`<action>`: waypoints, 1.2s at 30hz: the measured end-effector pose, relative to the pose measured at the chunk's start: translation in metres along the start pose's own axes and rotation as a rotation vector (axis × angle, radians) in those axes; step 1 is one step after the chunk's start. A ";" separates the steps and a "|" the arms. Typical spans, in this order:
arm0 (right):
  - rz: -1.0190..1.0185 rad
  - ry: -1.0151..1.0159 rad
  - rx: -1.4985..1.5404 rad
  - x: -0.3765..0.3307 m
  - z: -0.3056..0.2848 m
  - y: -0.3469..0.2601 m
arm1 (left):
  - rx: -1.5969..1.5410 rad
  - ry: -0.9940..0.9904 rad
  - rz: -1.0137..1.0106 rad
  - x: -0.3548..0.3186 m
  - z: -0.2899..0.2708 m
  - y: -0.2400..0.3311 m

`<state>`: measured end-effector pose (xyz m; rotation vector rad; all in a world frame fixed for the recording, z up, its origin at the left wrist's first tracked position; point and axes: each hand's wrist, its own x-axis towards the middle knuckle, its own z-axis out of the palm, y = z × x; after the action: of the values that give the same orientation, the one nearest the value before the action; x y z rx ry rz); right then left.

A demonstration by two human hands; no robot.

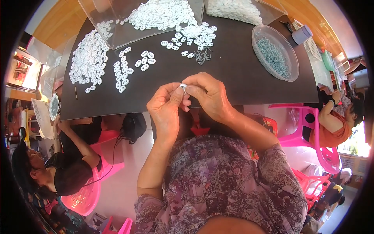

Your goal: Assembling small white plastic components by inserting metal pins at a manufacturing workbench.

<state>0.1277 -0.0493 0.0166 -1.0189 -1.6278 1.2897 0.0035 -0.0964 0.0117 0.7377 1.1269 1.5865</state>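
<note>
A small white oval plastic piece (183, 86) with a dark hole is pinched between both hands, just over the table's near edge. My left hand (165, 110) grips it from the left with thumb and forefinger, its other fingers curled below. From the right, the thumb and forefinger of my right hand (210, 94) close on the same piece. Whether a screw is also between the fingers I cannot tell. Ahead of my hands lies a small heap of dark screws (202, 57), beside a loose pile of white two-holed pieces (198, 34).
A round clear dish (293, 74) of bluish screws stands at the right. White pieces lie in a big pile (89, 58) and smaller groups (122, 72) on the left of the dark table (233, 78). A transparent bin (117, 43) stands behind. People sit at both sides on pink chairs (290, 136).
</note>
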 end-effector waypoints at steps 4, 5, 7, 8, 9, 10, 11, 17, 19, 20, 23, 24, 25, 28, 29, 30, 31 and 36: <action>-0.389 0.047 -0.296 0.001 0.000 0.002 | 0.007 0.005 0.046 0.001 0.002 0.001; -0.472 0.070 -0.339 0.001 0.001 0.002 | 0.007 0.004 0.046 0.001 0.002 0.001; -0.464 0.064 -0.323 0.001 -0.001 0.005 | 0.001 -0.025 0.025 0.000 0.000 0.002; -0.457 0.057 -0.308 0.001 -0.003 0.006 | 0.002 -0.026 0.025 0.000 0.000 0.001; -0.457 0.058 -0.308 0.001 -0.004 0.005 | 0.011 -0.041 0.043 0.000 -0.001 0.000; -0.368 0.032 -0.271 -0.001 -0.005 0.004 | 0.019 -0.057 0.060 -0.001 -0.001 -0.001; -0.279 0.006 -0.233 -0.002 -0.005 0.003 | 0.020 -0.059 0.058 -0.001 -0.002 -0.002; -0.038 0.073 0.094 -0.006 0.002 0.000 | 0.089 -0.090 0.062 -0.002 -0.002 0.000; -0.150 0.040 -0.046 -0.003 -0.005 0.002 | 0.096 -0.086 0.042 -0.002 -0.001 0.000; -0.262 0.006 -0.186 -0.001 -0.008 0.003 | 0.096 -0.087 0.041 -0.002 -0.001 0.001; -0.255 -0.004 -0.181 -0.001 -0.010 0.005 | 0.126 -0.112 0.020 0.000 -0.003 0.001; -0.254 -0.002 -0.181 -0.001 -0.010 0.006 | 0.114 -0.118 0.020 0.000 -0.003 0.000; -0.265 -0.001 -0.184 -0.001 -0.010 0.007 | 0.102 -0.124 0.020 0.000 -0.003 0.000; -0.325 0.003 -0.205 0.000 -0.009 0.011 | 0.096 -0.094 0.008 0.000 0.001 0.002; -0.374 0.005 -0.224 0.000 -0.009 0.012 | 0.096 -0.095 0.008 0.000 0.000 0.001; -0.374 0.005 -0.224 -0.001 -0.008 0.010 | 0.082 -0.094 0.027 0.001 -0.001 0.000; -0.347 -0.007 -0.215 -0.004 -0.007 0.006 | 0.067 -0.095 0.045 0.002 -0.002 -0.002; -0.420 0.008 -0.258 -0.006 -0.004 0.009 | 0.012 -0.089 0.013 0.004 0.000 -0.002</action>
<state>0.1345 -0.0518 0.0076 -0.7689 -1.9115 0.8108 0.0029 -0.0929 0.0093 0.8173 1.0691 1.5436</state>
